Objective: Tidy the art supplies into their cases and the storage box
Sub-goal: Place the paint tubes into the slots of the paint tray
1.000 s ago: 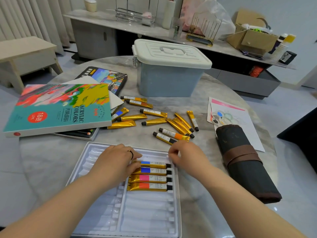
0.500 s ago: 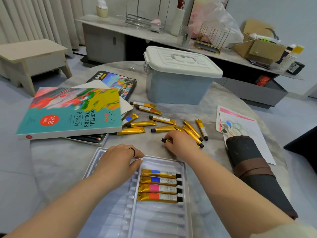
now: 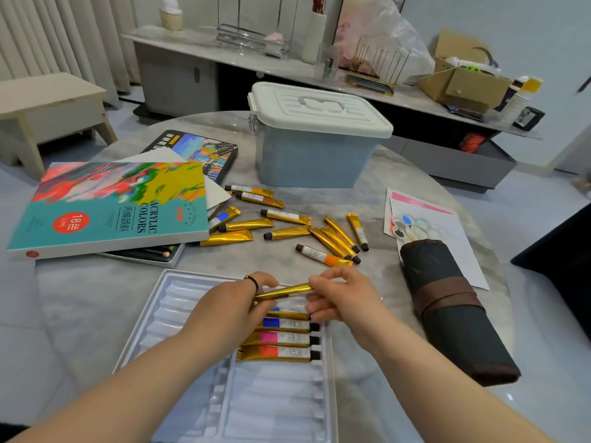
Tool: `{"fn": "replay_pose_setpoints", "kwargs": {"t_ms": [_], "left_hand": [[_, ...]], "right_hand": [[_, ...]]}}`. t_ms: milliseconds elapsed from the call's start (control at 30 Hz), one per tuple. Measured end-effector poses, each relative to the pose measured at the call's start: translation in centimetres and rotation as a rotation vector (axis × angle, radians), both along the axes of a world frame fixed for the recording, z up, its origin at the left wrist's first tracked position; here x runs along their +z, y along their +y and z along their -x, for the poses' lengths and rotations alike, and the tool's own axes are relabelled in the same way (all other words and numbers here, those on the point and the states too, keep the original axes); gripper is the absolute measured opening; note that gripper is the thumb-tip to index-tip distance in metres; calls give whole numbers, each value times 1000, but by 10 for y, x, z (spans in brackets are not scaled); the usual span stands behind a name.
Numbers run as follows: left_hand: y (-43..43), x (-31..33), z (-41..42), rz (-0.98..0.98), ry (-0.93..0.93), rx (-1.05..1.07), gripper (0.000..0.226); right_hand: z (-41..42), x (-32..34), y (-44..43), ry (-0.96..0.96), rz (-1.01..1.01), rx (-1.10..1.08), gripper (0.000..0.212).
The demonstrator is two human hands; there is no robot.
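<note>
A white plastic paint tray (image 3: 179, 302) lies on the round marble table (image 3: 80, 298) in front of me. Several gold paint tubes (image 3: 281, 338) sit in its right column. My right hand (image 3: 342, 298) pinches one gold tube (image 3: 284, 290) just above the tray's top slots. My left hand (image 3: 230, 305) holds the tube's other end. Several loose gold tubes (image 3: 287, 233) lie scattered beyond the tray. The blue storage box (image 3: 313, 155) with a white lid stands shut at the back.
The acrylic colours lid (image 3: 108, 206) lies at the left over a pencil tin (image 3: 144, 254). A dark colour-pencil box (image 3: 204, 151) sits behind it. A rolled dark brush case (image 3: 447, 308) and painted paper sheets (image 3: 428, 231) lie at the right.
My right hand reached into the loose tubes, took one and brought it back over the tray. My left hand rose to meet it. The camera moved closer.
</note>
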State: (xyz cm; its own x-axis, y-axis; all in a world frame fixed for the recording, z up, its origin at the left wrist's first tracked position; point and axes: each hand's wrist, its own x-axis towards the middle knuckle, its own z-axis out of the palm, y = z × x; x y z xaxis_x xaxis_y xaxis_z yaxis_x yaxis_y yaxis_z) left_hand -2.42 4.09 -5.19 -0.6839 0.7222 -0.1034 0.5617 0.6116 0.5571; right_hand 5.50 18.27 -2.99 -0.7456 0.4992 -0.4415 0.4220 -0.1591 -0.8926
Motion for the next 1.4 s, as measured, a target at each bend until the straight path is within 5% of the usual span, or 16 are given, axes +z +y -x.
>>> {"fn": "replay_pose_setpoints", "kwargs": {"t_ms": [100,167,300,500,767,1200,1400], "left_hand": [[-2,-1,3,-80,-258,55,4],[-2,-3,7,-136,-399,68,14],[-2,-5,10,-138,-418,88,7],[-1,-5,10,109,85,-17,42],[6,-17,12,274,345,-195,49],[6,-21,14,233,348,-159,42],[6,-30,21,-23,67,48,30]], "right_hand": [[-7,-4,3,-8,-155,122,12],[-9,-8,9,-24,-388,249,18],[-11,-14,19,-79,-783,435,15],[-6,-16,23,-163,-843,577,26],[-6,-22,29,-211,-942,644,28],[-5,-26,24,-152,-1165,584,27],[4,-32,25,-145,-943,444,15]]}}
